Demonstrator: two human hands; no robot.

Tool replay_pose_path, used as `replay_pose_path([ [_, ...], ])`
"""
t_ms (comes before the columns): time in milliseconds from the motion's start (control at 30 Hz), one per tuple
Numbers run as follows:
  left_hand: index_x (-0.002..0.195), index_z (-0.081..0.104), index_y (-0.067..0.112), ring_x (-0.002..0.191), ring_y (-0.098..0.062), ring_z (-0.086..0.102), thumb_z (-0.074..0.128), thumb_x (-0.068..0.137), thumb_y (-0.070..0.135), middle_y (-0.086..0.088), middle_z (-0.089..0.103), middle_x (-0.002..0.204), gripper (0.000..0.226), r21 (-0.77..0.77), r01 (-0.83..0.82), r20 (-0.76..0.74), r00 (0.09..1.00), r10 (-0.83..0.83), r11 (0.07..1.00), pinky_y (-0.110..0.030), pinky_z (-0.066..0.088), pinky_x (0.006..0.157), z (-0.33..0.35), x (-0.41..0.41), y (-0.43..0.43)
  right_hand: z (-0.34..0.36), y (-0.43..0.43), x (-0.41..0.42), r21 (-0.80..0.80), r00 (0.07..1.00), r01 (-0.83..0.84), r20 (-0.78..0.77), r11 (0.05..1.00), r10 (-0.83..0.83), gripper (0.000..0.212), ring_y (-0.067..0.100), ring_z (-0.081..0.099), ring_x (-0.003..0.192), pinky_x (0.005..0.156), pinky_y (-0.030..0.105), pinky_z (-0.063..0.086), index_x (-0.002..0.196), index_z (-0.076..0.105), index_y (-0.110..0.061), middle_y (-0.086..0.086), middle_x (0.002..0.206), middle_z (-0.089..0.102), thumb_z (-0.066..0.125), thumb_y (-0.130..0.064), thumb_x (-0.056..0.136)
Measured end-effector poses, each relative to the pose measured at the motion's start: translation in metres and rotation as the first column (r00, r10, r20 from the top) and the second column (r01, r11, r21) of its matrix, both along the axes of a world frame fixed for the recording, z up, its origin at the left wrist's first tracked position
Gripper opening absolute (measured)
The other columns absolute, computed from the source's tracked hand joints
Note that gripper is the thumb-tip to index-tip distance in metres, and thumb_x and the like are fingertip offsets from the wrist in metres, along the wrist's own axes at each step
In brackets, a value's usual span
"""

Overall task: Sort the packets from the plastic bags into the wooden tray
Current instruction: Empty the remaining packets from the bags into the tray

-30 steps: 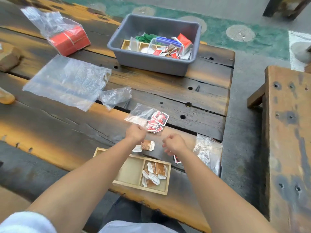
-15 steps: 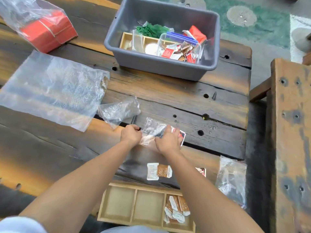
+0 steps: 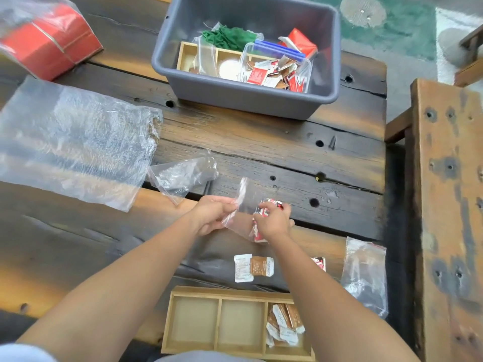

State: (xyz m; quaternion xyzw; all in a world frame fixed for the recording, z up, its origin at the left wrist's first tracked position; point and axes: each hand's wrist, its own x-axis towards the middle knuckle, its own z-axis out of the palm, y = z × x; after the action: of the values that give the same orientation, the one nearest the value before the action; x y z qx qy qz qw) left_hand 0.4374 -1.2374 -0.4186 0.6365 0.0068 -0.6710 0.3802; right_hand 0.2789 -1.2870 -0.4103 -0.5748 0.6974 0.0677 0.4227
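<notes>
Since half a second ago both hands have lifted the small bag (image 3: pixel 243 205) off the table (image 3: pixel 261 142) and pulled its mouth apart. Left hand (image 3: pixel 213 215) pinches the bag's upper edge; right hand (image 3: pixel 273 220) clenches the lower part around the red packets (image 3: pixel 266 209) inside.

Handling, my read: bag is thin, limp, slippery film; grab it by the rim, not the body. Packets look light, flat and slick, so tip them out or pinch a few by the edges.

Containers:
- Tray (image 3: pixel 220 320) at the near edge, three compartments: right one holds brown-and-white packets (image 3: pixel 285 325), other two bare.
- Two loose brown/white packets (image 3: pixel 253 267) lie just beyond the tray; a red one (image 3: pixel 318 263) peeks out by the right forearm.
- Grey bin (image 3: pixel 251 97) at the back: second tray, zip bag of mixed packets, green cloth.
- Spent bags left and right.
</notes>
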Motion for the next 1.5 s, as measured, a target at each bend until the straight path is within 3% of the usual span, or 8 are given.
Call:
replay_pose_path([
  [133,0.098,0.071,0.004,0.073,-0.017,0.071,0.069,0.084,-0.003,-0.009,0.075,0.086,0.015,-0.077,0.059,-0.036,0.997,-0.062,0.995,-0.036,0.058,0.073,0.021,-0.019,0.008,0.014,0.01,-0.005,0.018,0.954,0.112,0.277,0.993,-0.113,0.013,0.023,0.067,0.099,0.092,0.035,0.053,0.085,0.071,-0.028,0.007,0.115,0.07,0.066,-0.039,0.089],
  [300,0.096,0.072,0.005,0.075,-0.02,0.073,0.071,0.083,0.0,-0.01,0.075,0.087,0.014,-0.186,0.065,-0.031,0.997,-0.072,0.98,-0.033,0.059,0.063,0.055,-0.049,0.023,0.052,0.029,-0.027,0.315,0.687,0.217,0.623,0.924,-0.374,0.026,0.03,0.075,0.086,0.074,0.044,0.062,0.097,0.074,-0.012,0.013,0.1,0.076,0.067,-0.036,0.092],
  [467,0.09,0.072,0.008,0.077,-0.019,0.069,0.078,0.077,0.005,-0.007,0.075,0.085,0.014,-0.198,0.129,0.099,0.989,-0.111,0.972,-0.039,0.056,0.083,0.086,-0.075,0.039,0.091,0.035,-0.059,0.254,0.63,0.198,0.707,0.947,-0.321,0.012,0.021,0.075,0.074,0.069,0.034,0.063,0.089,0.074,-0.004,0.012,0.084,0.076,0.072,-0.016,0.09],
  [733,0.09,0.07,0.008,0.07,-0.01,0.065,0.079,0.078,0.013,-0.003,0.07,0.081,0.015,-0.258,0.13,0.096,0.989,-0.108,0.957,-0.025,0.054,0.06,0.126,-0.121,0.072,0.126,0.049,-0.104,0.18,0.627,0.076,0.756,0.981,-0.187,0.006,0.024,0.074,0.071,0.063,0.03,0.061,0.085,0.07,0.001,0.017,0.081,0.073,0.067,-0.001,0.089],
  [1000,0.084,0.065,0.007,0.06,-0.013,0.068,0.072,0.084,0.011,-0.004,0.069,0.07,0.008,-0.293,-0.263,-0.122,0.964,0.237,0.919,-0.024,0.06,0.062,0.138,-0.154,0.105,0.136,0.065,-0.139,0.288,0.535,0.038,0.803,0.957,-0.263,0.021,0.025,0.065,0.072,0.079,0.041,0.06,0.078,0.061,0.001,0.015,0.076,0.062,0.054,0.002,0.097],
  [1133,0.084,0.065,0.002,0.07,-0.019,0.068,0.077,0.079,0.002,-0.012,0.065,0.078,0.012,-0.326,-0.225,0.129,0.952,0.279,0.918,-0.028,0.06,0.062,0.132,-0.161,0.121,0.137,0.065,-0.155,0.236,0.622,0.07,0.749,0.969,-0.227,0.013,0.03,0.068,0.074,0.075,0.039,0.062,0.087,0.059,0.002,0.02,0.083,0.064,0.05,-0.003,0.095],
  [1333,0.074,0.057,0.002,0.055,-0.019,0.064,0.07,0.078,-0.008,-0.018,0.061,0.068,0.017,-0.346,-0.114,0.573,0.76,0.307,0.931,-0.027,0.058,0.048,0.141,-0.177,0.131,0.133,0.066,-0.182,-0.051,0.804,0.051,0.594,0.997,-0.01,0.016,0.021,0.069,0.055,0.076,0.039,0.06,0.078,0.049,-0.009,0.011,0.068,0.066,0.051,-0.014,0.094],
  [1500,0.081,0.066,0.009,0.055,-0.02,0.07,0.061,0.08,0.005,-0.005,0.068,0.076,0.006,-0.266,-0.055,0.857,0.443,0.262,0.962,-0.028,0.058,0.047,0.161,-0.194,0.123,0.131,0.082,-0.184,-0.386,0.872,-0.076,0.421,0.919,0.248,0.021,0.033,0.069,0.079,0.078,0.046,0.055,0.068,0.041,-0.014,0.017,0.085,0.067,0.045,-0.026,0.085],
])
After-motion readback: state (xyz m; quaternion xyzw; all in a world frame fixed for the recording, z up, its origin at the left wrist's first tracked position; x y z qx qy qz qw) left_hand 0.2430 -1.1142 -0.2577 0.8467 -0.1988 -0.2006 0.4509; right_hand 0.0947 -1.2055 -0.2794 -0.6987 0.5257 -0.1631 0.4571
